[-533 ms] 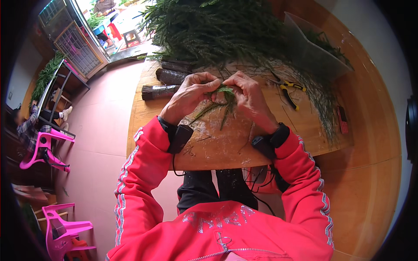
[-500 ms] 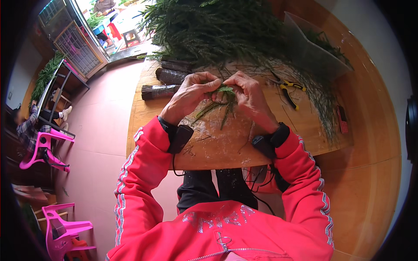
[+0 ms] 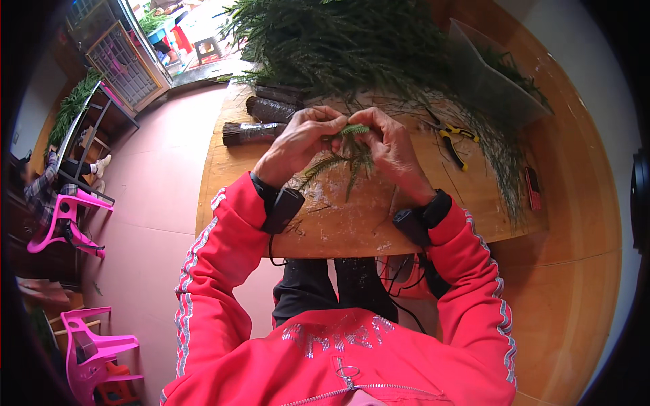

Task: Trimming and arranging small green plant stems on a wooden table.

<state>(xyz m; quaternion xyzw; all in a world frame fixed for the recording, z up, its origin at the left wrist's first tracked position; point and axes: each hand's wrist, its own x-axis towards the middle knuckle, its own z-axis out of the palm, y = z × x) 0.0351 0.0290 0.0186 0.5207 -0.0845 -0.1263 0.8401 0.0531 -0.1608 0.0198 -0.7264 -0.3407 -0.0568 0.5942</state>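
Between my two hands, above the wooden table (image 3: 352, 233), is a green artificial pine sprig (image 3: 352, 162) whose needled branches hang down toward me. My left hand (image 3: 298, 143) pinches its upper end with thumb and forefinger. From the other side my right hand (image 3: 393, 145) closes its fingers on the same sprig, thumb and fingertips almost touching those of the left. The exact spot being gripped is partly covered by the fingers. Just left of my left hand lie bundles of dark stems (image 3: 254, 133) wrapped in clear film.
A big heap of pine branches (image 3: 338, 47) covers the table's far side, beside a translucent bin (image 3: 497, 81). Yellow-and-black pliers (image 3: 450, 139) and a red phone-like object (image 3: 533, 189) lie at right. Pink chairs (image 3: 71, 220) and a seated person (image 3: 40, 186) are at left.
Both hands stay on the sprig, with small shifts of the fingers and a slight turn of the sprig. The whole view has shifted a little.
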